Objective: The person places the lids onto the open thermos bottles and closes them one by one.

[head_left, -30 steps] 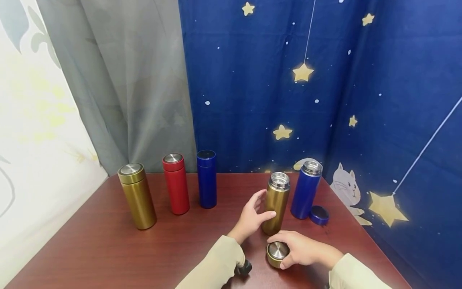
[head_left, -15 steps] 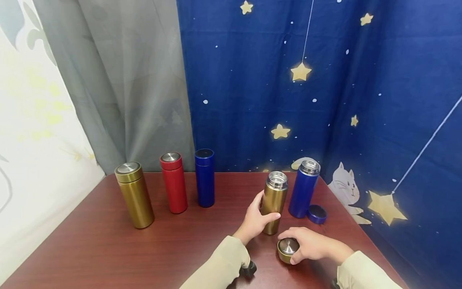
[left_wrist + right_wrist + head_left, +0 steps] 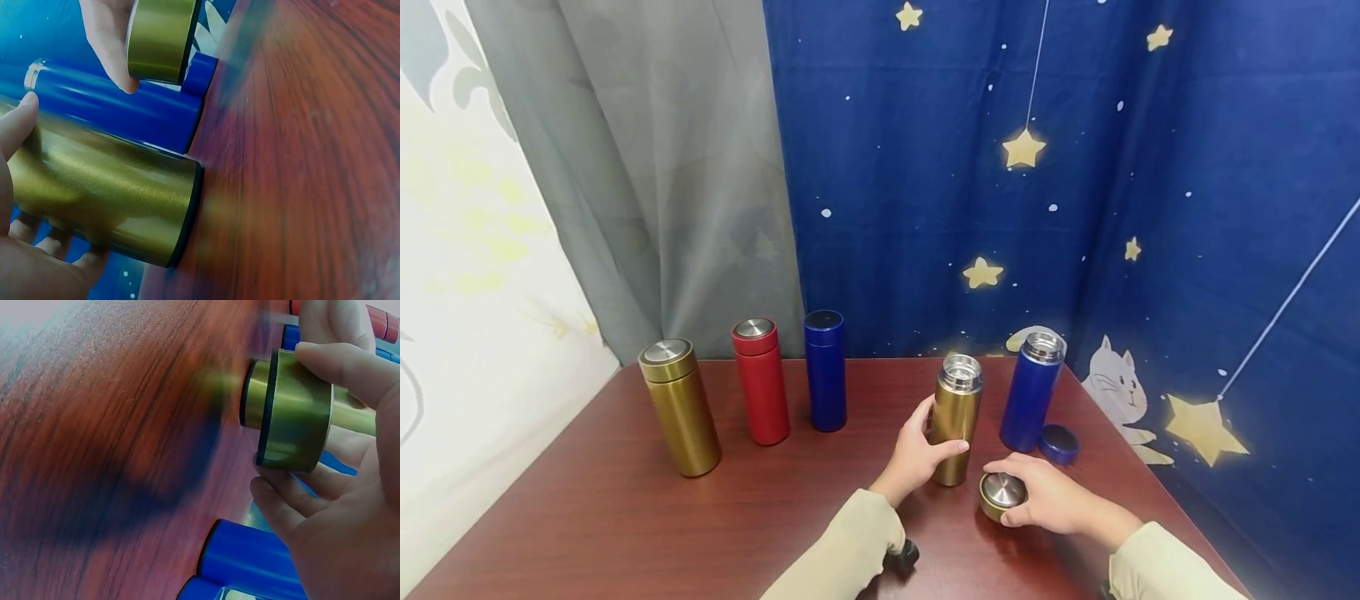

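Curtains (image 3: 910,183) hung behind the red-brown table (image 3: 775,525); four flasks (image 3: 762,387) stood on it. Left hand (image 3: 913,458) gripped a fifth flask (image 3: 957,417); right hand (image 3: 1051,497) pinched one gold lid (image 3: 1002,490).

From where I stand, the reddish-brown, wood-grained counter (image 3: 625,525) catches a soft sheen. Behind it hang a plain grey curtain (image 3: 700,167) and a deep blue curtain (image 3: 910,192) printed with yellow stars (image 3: 1024,149) and a pale cat (image 3: 1116,387); bright white cloth (image 3: 490,333) covers the left.
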`<move>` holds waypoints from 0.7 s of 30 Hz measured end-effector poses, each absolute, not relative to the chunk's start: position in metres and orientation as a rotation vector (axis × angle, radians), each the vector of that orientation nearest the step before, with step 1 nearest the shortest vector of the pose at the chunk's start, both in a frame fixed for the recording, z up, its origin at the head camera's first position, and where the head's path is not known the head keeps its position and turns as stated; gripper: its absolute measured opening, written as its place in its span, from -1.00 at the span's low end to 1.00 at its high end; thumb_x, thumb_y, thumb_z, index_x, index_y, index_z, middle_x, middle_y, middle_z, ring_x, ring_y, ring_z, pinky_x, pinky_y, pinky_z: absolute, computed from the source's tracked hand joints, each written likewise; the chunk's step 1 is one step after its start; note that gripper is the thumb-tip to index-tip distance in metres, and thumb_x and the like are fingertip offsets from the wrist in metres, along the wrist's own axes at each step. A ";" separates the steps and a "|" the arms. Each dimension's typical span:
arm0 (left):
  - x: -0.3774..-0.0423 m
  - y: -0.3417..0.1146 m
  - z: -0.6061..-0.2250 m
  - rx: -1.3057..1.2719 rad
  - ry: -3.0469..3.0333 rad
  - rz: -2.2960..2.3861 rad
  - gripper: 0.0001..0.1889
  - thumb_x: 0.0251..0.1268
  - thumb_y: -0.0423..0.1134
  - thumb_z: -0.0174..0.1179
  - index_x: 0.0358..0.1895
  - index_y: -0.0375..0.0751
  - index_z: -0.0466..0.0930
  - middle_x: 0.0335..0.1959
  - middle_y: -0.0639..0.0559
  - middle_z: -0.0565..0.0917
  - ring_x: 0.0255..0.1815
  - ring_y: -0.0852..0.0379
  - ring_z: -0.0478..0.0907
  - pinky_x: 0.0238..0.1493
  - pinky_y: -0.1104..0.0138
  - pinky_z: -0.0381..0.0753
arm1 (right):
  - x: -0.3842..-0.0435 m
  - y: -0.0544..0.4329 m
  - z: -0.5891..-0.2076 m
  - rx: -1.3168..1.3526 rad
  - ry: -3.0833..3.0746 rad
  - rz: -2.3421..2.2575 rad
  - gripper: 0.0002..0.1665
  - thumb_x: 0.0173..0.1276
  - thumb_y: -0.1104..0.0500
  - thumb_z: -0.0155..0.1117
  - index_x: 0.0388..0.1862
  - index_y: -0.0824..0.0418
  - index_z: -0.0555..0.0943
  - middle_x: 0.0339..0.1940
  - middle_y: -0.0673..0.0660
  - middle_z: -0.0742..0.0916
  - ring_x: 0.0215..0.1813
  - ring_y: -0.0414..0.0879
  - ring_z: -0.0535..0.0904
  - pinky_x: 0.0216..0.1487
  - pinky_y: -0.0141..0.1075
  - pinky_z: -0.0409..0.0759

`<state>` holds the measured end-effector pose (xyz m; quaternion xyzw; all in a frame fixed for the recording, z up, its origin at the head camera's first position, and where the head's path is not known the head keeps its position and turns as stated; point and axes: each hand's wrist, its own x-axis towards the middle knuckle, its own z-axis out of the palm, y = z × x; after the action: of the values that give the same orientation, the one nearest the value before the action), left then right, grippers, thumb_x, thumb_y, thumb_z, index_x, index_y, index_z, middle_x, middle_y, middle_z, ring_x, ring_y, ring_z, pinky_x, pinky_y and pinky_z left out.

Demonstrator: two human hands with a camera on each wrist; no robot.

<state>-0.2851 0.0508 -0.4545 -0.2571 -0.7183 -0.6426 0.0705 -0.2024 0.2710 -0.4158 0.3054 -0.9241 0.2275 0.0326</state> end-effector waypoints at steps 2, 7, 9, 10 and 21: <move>-0.286 0.049 -0.454 -0.768 -2.167 -1.935 -0.13 -0.02 -0.19 0.51 0.42 -0.12 0.27 0.16 0.02 0.56 0.08 0.09 0.55 0.14 0.19 0.50 | -0.202 0.271 -0.417 0.938 -2.809 0.701 -0.29 -0.03 0.06 0.54 0.13 0.27 0.57 -0.04 0.04 0.62 -0.05 -0.12 0.54 -0.11 -0.24 0.57; -0.286 0.045 -0.453 -0.762 -2.166 -1.929 -0.14 0.00 -0.24 0.50 0.42 -0.15 0.26 0.17 -0.02 0.56 0.09 0.06 0.55 0.13 0.19 0.51 | -0.202 0.269 -0.421 0.917 -2.679 0.702 -0.30 -0.08 0.12 0.55 0.11 0.24 0.59 -0.11 -0.03 0.62 -0.11 -0.20 0.53 -0.15 -0.26 0.58; -0.286 0.044 -0.452 -0.764 -2.162 -1.917 -0.15 0.01 -0.27 0.49 0.42 -0.18 0.26 0.17 -0.06 0.56 0.09 0.02 0.56 0.12 0.17 0.52 | -0.203 0.268 -0.421 0.896 -2.630 0.709 -0.31 -0.10 0.14 0.55 0.10 0.23 0.60 -0.12 -0.05 0.62 -0.13 -0.21 0.54 -0.16 -0.26 0.58; -0.286 0.044 -0.452 -0.762 -2.161 -1.911 -0.15 0.01 -0.28 0.49 0.41 -0.20 0.26 0.17 -0.08 0.55 0.09 0.00 0.56 0.12 0.14 0.52 | -0.203 0.267 -0.421 0.884 -2.610 0.713 -0.31 -0.10 0.15 0.55 0.10 0.22 0.60 -0.13 -0.06 0.62 -0.14 -0.21 0.54 -0.16 -0.27 0.58; -0.288 0.033 -0.455 -0.764 -2.147 -1.942 -0.14 0.01 -0.29 0.49 0.43 -0.18 0.26 0.19 -0.07 0.55 0.11 0.01 0.56 0.15 0.09 0.51 | -0.206 0.260 -0.420 0.786 -2.435 0.843 -0.33 0.00 0.21 0.50 0.18 0.18 0.59 -0.08 -0.02 0.63 -0.10 -0.17 0.54 -0.28 -0.34 0.58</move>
<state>-0.2882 0.0330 -0.4547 -0.2544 -0.7151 -0.6469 0.0734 -0.2059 0.2601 -0.4198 0.2844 -0.8813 0.3052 0.2222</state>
